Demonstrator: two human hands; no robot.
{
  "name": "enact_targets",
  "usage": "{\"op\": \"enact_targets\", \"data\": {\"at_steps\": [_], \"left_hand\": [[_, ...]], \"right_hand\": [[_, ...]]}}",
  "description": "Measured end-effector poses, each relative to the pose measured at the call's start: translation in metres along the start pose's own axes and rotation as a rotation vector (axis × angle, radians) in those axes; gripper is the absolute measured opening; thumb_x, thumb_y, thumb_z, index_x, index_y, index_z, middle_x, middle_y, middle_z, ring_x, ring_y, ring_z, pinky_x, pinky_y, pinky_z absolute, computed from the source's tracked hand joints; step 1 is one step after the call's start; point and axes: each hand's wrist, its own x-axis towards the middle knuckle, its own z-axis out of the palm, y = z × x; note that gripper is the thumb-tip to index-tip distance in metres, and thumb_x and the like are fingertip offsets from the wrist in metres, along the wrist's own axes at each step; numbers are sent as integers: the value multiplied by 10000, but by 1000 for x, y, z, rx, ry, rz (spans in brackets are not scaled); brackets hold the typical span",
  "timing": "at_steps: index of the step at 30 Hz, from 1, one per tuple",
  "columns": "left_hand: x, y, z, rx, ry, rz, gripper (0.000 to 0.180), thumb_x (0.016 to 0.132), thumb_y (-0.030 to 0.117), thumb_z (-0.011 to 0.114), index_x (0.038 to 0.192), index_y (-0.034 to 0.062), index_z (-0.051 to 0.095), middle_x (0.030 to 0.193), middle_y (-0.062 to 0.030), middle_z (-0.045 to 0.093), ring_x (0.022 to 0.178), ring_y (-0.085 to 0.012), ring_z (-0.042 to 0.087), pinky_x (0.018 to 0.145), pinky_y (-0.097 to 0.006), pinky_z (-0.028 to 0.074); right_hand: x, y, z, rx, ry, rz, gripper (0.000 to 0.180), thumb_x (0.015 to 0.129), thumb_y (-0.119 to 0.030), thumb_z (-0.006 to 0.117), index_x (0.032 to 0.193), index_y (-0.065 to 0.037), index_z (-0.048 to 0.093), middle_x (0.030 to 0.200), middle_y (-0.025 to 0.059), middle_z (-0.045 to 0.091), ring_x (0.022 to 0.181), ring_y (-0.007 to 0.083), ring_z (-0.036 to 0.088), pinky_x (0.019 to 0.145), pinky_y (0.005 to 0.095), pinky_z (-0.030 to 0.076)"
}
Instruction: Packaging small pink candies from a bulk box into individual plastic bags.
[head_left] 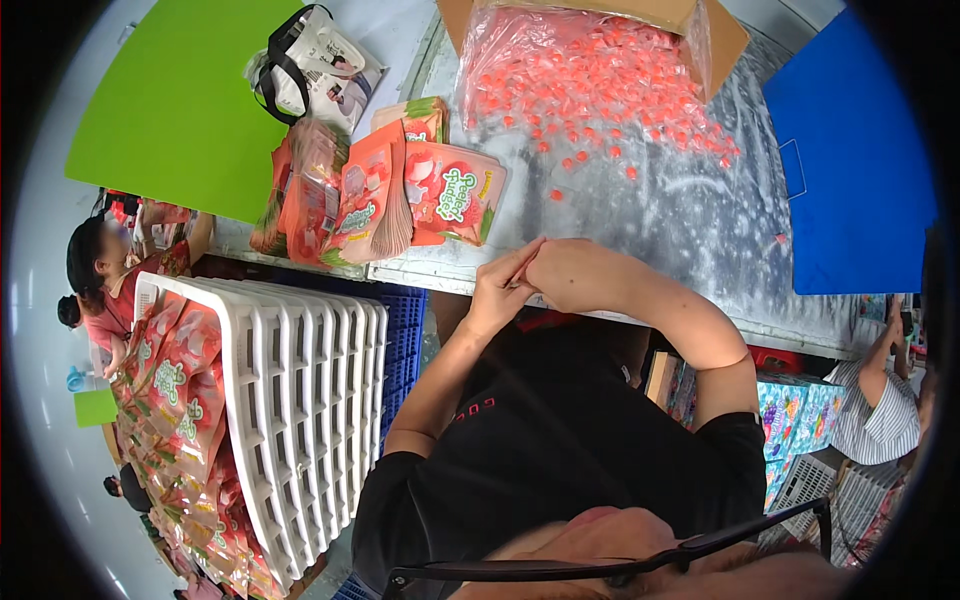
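Note:
Just over the near edge of the metal table, my two hands meet. My left hand has its fingers closed and pressed against my right hand. Whatever may lie between them is hidden. The right hand bends down at the wrist, with its fingers out of sight behind the left one. Closest to them, a fanned stack of red and pink printed pouches lies on the table. Beyond, small red candies in clear wrappers spill from a plastic-lined cardboard box.
A white plastic crate full of red pouches stands left. Green and blue panels flank the table. A white bag sits at the back. People work on both sides; colourful cartons stand at right.

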Motion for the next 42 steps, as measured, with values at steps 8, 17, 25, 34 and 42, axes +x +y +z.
{"op": "enact_targets", "data": {"at_steps": [8,17,25,34,42], "left_hand": [[1,22,-12,26,139,134,607,783,-81,745,1371,17,634,1092,-155,752,971,-214,736,888,-327,580],[7,40,-15,-304,85,94,288,994,137,655,1217,-35,714,1088,-107,763,1002,-145,697,877,-311,547],[-1,33,-16,-296,155,-89,327,1073,229,559,1128,-38,740,1015,-49,748,954,-100,649,837,-280,520],[10,25,-16,-749,154,-190,326,1069,253,579,1195,-27,689,1141,-100,723,1031,-156,682,903,-330,562],[10,21,-27,-912,179,-219,372,1057,284,594,1253,-28,645,1178,-128,713,1066,-217,694,940,-393,575]], "right_hand": [[-51,17,4,323,1006,-103,294,786,-74,778,1075,-30,743,1071,165,727,954,310,716,852,394,568],[-17,74,78,1157,943,-84,171,934,-67,728,1085,15,730,922,36,737,842,79,646,746,248,522],[-2,75,90,1201,1013,-88,171,980,-144,706,1051,11,717,858,-17,685,754,37,553,665,220,448],[9,59,83,1310,946,-74,210,985,-157,702,1035,46,711,968,37,719,867,83,622,757,261,520],[19,72,125,1026,1018,146,223,985,-181,695,1008,40,719,876,27,719,783,93,636,718,250,519]]}}
